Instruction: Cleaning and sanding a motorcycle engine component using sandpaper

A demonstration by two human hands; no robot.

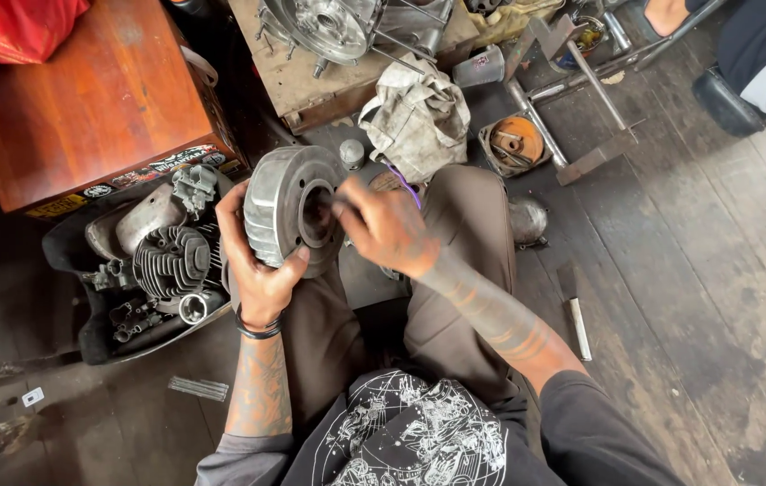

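A round grey metal flywheel [286,202] with fins around its rim and a dark hollow centre is held up over my lap. My left hand [252,270] grips it from below and from the left side, thumb on its face. My right hand [383,225] is at the wheel's right edge, fingers curled and reaching into the hollow centre. Whether the right fingers pinch a small part there cannot be told.
A black tray [95,337] of engine parts, with a finned cylinder [171,261], lies left of my knee. A wooden box [86,99] stands behind it. A dirty rag [414,117], an engine case [329,27], a metal stand [581,99] and a small orange tub [513,142] lie ahead.
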